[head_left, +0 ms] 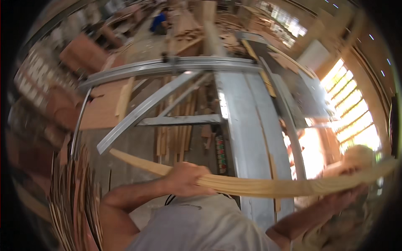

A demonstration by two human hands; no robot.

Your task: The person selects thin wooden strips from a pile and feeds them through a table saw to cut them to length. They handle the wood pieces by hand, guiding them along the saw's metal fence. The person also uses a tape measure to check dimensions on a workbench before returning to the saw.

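My left hand [188,179] is wrapped around the plank [259,187], which crosses over the metal table [247,113]; my right hand [345,196] is at its right end, its grip too blurred to tell. The red-and-green strip [220,154] beside the table is unreadably small.

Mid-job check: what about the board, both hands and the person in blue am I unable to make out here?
Right end of the wooden board: head view, lost at the dark lens rim.
Right hand, exact grip: head view, blurred and partly covered by the board.
Board stretch at the left hand: head view, hidden by that hand.
Person in blue, hands: head view, too small and blurred.
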